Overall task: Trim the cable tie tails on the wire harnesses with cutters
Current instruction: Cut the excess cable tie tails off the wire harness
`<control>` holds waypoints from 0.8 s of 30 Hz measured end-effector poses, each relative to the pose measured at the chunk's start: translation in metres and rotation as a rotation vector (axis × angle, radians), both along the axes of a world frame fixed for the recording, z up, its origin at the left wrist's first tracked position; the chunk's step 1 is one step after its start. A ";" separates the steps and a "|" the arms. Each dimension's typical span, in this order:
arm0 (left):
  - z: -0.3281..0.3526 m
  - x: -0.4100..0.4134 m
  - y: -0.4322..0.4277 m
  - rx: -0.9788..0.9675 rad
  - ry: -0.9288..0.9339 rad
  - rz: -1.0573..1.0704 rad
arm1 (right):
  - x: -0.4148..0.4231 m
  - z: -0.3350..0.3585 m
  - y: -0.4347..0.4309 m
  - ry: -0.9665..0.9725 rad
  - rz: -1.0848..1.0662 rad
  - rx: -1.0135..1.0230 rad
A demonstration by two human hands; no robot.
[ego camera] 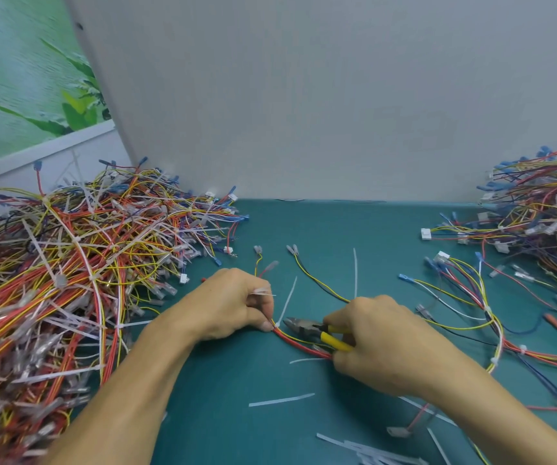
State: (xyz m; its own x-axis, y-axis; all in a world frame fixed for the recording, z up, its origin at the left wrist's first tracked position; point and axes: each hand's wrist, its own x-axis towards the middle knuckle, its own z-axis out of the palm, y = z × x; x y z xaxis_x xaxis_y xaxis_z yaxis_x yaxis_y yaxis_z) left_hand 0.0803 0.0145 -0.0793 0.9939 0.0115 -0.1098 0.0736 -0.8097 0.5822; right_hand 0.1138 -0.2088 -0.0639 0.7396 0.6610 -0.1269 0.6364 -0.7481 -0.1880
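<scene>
While tight round one harness (300, 345), left-hand fingers (264, 325); right-hand fingers (335, 319) round one cutters (304, 327), between two heaps (69, 263) (539, 213).

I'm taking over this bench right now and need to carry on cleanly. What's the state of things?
Left hand pinches the red-and-yellow harness at its cable tie; the tail is uncut.
Right hand holds the yellow-handled cutters, nose beside that tie.
Cut tails lie on the mat.
Left to do: this tail, then the pile at left, with long tails.
</scene>
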 end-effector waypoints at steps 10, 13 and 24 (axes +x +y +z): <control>-0.001 0.000 -0.001 -0.022 -0.002 0.047 | -0.006 -0.007 0.006 -0.048 0.039 0.007; -0.001 0.001 0.000 -0.014 -0.001 0.047 | -0.007 -0.007 0.006 -0.060 0.042 0.006; -0.002 0.002 0.000 -0.001 0.000 0.045 | -0.006 -0.002 0.004 0.034 -0.002 0.022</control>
